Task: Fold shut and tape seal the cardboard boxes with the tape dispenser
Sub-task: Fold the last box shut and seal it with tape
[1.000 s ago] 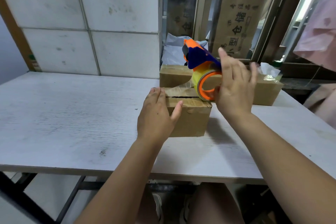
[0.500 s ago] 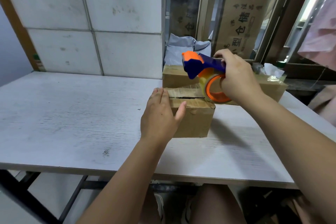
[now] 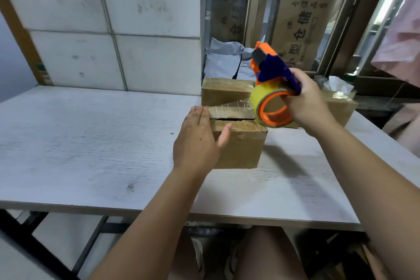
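Observation:
A small cardboard box [image 3: 241, 148] stands near the middle of the white table [image 3: 91, 143]; its top flaps are folded down with a dark slit between them. My left hand [image 3: 200, 141] lies flat on the box's left end, thumb on the front edge. My right hand [image 3: 309, 102] grips the orange and blue tape dispenser [image 3: 270, 88], which is tilted up with its roll at the box's right top corner. A strip of clear tape [image 3: 229, 109] runs from the roll across the top.
A longer taped cardboard box [image 3: 225, 91] lies behind, against the wall and window sill. Grey plastic bags [image 3: 222, 59] are piled behind it. Large printed cartons [image 3: 300, 22] stand beyond the window frame. The table's front edge is close to my knees.
My right hand closed round the dispenser's handle and tipped its head upward, the roll staying near the box's right end. My left hand stayed on the box.

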Demonstrator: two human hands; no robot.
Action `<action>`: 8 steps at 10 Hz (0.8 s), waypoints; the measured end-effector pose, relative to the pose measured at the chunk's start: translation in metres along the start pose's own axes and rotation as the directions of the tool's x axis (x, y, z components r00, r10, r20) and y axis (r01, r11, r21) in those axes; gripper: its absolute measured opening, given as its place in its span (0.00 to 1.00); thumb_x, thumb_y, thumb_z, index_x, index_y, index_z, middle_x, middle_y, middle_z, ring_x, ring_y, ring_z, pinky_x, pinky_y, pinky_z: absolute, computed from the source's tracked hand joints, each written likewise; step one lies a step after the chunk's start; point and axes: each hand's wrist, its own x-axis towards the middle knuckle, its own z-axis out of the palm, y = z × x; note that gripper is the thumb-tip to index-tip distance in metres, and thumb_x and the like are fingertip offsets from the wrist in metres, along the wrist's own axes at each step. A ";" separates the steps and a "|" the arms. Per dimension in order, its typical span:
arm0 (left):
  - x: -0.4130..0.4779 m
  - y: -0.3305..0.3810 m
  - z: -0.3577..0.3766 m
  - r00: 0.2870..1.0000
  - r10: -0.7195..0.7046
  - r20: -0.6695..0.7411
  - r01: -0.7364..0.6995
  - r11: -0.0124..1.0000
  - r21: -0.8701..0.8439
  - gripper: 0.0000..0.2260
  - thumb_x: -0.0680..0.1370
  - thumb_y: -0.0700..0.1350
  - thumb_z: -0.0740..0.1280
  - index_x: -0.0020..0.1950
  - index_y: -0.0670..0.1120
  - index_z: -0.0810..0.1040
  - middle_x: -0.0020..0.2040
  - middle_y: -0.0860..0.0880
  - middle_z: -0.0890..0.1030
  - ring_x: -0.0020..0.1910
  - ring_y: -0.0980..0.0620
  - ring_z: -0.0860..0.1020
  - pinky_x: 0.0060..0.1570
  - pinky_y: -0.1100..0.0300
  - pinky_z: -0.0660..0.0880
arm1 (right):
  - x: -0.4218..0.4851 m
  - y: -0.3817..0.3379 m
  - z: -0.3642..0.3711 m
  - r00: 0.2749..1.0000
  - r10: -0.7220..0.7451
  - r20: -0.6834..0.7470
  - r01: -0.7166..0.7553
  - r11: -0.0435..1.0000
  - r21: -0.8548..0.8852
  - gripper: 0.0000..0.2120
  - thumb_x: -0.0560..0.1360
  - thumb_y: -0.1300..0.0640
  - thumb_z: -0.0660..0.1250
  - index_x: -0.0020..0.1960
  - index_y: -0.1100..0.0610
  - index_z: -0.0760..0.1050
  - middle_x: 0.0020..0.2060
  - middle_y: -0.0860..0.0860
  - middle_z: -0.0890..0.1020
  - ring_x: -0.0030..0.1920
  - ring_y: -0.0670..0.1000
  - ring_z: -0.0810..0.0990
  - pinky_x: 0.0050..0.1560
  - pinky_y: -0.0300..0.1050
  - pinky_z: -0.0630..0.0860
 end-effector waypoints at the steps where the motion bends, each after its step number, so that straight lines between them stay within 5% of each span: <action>1: 0.000 0.000 -0.001 1.000 0.004 0.005 -0.004 1.000 0.013 0.31 0.79 0.62 0.54 0.77 0.45 0.58 0.77 0.50 0.57 0.76 0.55 0.52 0.72 0.62 0.51 | 0.000 0.004 0.002 0.999 0.030 -0.032 -0.029 0.998 0.048 0.25 0.74 0.69 0.63 0.66 0.47 0.70 0.59 0.48 0.77 0.60 0.51 0.73 0.52 0.44 0.70; 4: 0.001 0.000 0.000 1.000 0.006 0.003 -0.006 1.000 0.030 0.31 0.79 0.62 0.54 0.77 0.45 0.59 0.77 0.49 0.58 0.76 0.54 0.53 0.72 0.62 0.52 | -0.008 0.006 0.009 0.991 0.100 -0.086 -0.073 0.958 0.277 0.29 0.74 0.73 0.60 0.53 0.38 0.70 0.51 0.44 0.78 0.54 0.49 0.76 0.45 0.39 0.72; 6: 0.001 -0.002 0.001 1.000 0.011 0.009 -0.012 0.999 0.045 0.31 0.79 0.62 0.53 0.76 0.46 0.59 0.77 0.50 0.58 0.76 0.54 0.53 0.72 0.61 0.54 | -0.016 0.019 0.009 0.982 0.181 -0.054 -0.145 0.905 0.400 0.28 0.75 0.72 0.61 0.60 0.40 0.66 0.49 0.44 0.78 0.48 0.46 0.76 0.45 0.39 0.74; 8: -0.001 -0.001 0.002 1.000 0.004 -0.014 -0.002 0.997 0.079 0.30 0.79 0.62 0.53 0.75 0.46 0.62 0.76 0.49 0.60 0.76 0.54 0.55 0.70 0.59 0.58 | -0.003 0.015 -0.003 0.999 0.033 0.005 -0.033 0.979 0.201 0.30 0.72 0.75 0.61 0.61 0.44 0.70 0.54 0.46 0.77 0.54 0.51 0.76 0.50 0.48 0.75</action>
